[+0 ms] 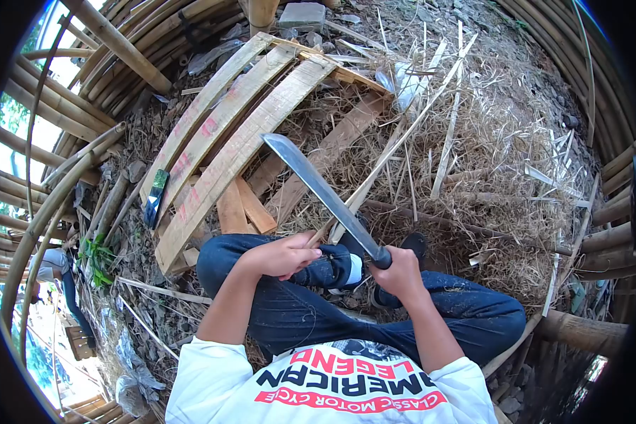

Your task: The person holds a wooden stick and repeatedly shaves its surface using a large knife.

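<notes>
My right hand (403, 274) is wrapped round the dark handle of a machete (311, 177). Its long blade points up and to the left, crossing a pale bamboo strip (387, 157) just beyond my hands. The near end of that strip is gripped in my left hand (290, 256), over my bent knee. From there it stretches away to the upper right, above the dry shavings. My legs are crossed, and dark shoes show between and under my hands.
A wooden pallet (261, 116) lies ahead to the left, with a dark-handled object (155, 198) on its slats. Dry bamboo shavings (502, 148) and loose strips cover the ground to the right. Bamboo poles (604, 233) enclose both sides. Another person (56, 272) is at the far left.
</notes>
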Motion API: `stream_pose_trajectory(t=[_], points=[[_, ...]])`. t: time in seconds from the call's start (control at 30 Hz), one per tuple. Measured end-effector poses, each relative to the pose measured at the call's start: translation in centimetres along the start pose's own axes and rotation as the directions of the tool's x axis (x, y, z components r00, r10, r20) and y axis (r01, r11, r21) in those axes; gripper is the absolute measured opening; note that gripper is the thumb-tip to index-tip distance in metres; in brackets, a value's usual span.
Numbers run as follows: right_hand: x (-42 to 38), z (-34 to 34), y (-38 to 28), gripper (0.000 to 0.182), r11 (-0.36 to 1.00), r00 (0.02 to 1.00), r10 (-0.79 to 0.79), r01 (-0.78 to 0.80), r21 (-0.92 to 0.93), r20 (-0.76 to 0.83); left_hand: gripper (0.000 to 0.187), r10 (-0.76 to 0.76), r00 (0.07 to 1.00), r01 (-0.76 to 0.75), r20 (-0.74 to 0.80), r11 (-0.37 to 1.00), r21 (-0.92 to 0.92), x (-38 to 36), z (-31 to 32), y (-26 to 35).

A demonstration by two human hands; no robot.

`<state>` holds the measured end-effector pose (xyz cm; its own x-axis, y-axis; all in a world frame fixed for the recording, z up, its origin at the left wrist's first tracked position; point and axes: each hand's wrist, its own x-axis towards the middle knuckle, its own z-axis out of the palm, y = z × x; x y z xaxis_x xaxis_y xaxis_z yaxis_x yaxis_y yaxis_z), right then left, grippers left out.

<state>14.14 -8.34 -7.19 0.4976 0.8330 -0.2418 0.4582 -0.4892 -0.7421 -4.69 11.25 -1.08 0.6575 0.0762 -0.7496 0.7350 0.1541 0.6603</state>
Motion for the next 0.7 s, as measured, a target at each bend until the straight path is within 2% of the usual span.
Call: stream_pose_trajectory(t=[0.27, 0.43, 0.5, 0.7], points=[[0.4, 0.5, -0.1, 0.023, 0.999, 0.998, -0.024, 0.022, 0.035, 0.058, 0.019, -0.018, 1.0, 0.018, -0.018, 1.0, 0.006, -0.2, 0.4, 0.2], [1.2, -0.9, 0.6, 0.023, 0.998, 0.999, 0.049, -0.048, -0.037, 0.019, 0.02, 0.029, 0.999, -0.029, -0.032, 0.999, 0.013, 0.1, 0.3, 0.0], [1.1, -1.1, 0.5, 0.024, 0.998, 0.999, 0.046, -0.045, -0.044, 0.017, 0.015, -0.004, 1.0, 0.006, -0.031, 0.998, 0.063, -0.1, 0.5, 0.6], [0.7, -0.1, 0.8, 0.023, 1.0, 1.0, 0.022, -0.022, -0.003, -0.008, 0.016, 0.007, 1.0, -0.006, -0.009, 0.999, 0.045, -0.1, 0.4, 0.6]])
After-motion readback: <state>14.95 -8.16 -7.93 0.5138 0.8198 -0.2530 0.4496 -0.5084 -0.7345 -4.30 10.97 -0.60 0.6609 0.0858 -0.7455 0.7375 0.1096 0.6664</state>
